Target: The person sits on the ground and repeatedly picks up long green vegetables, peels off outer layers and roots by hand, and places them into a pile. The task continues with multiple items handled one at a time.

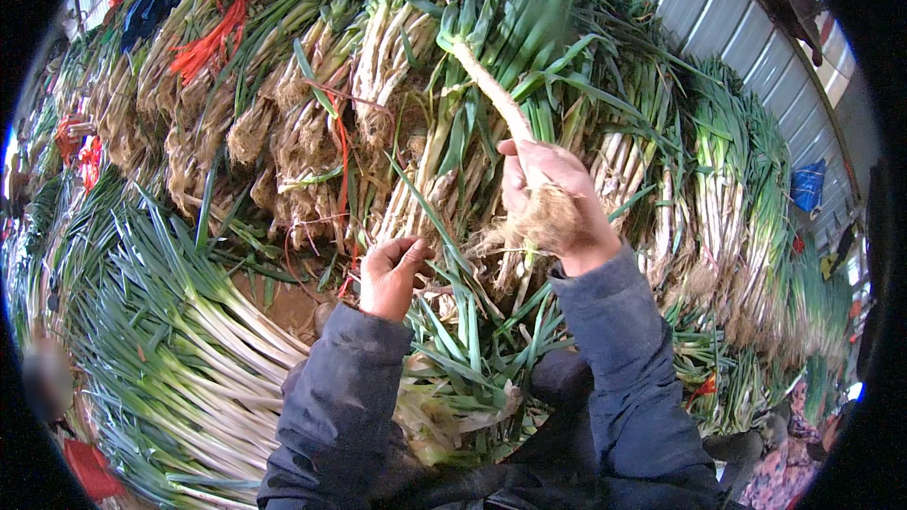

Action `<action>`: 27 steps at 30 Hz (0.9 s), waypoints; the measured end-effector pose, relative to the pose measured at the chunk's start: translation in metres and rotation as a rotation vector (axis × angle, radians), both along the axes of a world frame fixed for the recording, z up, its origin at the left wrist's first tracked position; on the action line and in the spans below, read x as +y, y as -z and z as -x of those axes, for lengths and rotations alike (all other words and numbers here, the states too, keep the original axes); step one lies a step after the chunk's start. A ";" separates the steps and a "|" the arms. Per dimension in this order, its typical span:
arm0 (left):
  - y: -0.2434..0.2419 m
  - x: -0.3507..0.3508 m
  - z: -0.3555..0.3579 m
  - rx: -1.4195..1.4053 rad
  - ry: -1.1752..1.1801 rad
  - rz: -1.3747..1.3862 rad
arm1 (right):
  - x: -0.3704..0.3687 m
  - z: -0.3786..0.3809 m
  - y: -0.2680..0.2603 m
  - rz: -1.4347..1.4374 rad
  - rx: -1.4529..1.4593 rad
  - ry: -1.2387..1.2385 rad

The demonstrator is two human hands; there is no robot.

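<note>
My right hand grips a single long green onion low on its stalk. The onion's bushy brown roots hang out over my palm, and its pale stem slants up and to the left towards green leaves. Lower and to the left is my left hand, thumb pressed against curled fingers; I see nothing held in it. Behind both hands lean untrimmed green onion bundles with dry husks and roots. Loose green leaves and peeled husks lie between my forearms.
Clean white-stemmed green onions are heaped at the left. More bundles stand along the corrugated metal wall at the right. Red plastic twine hangs over the bundles at the upper left. A blue object is by the wall.
</note>
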State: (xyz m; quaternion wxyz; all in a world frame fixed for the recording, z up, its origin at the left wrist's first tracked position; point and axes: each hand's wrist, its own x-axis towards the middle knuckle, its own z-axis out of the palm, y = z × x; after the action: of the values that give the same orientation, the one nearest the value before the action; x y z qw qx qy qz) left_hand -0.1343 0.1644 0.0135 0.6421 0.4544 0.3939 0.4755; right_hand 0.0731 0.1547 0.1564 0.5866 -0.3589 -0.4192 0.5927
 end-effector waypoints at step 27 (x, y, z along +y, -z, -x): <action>-0.010 -0.025 -0.042 -0.329 0.155 -0.050 | -0.217 0.049 0.136 -0.079 -1.147 -0.263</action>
State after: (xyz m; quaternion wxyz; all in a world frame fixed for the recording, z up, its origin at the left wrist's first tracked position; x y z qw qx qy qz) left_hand -0.0918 0.1390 0.0237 0.7209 0.4154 0.2354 0.5023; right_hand 0.0241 -0.0622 0.0205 0.2007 -0.5449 -0.7324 0.3556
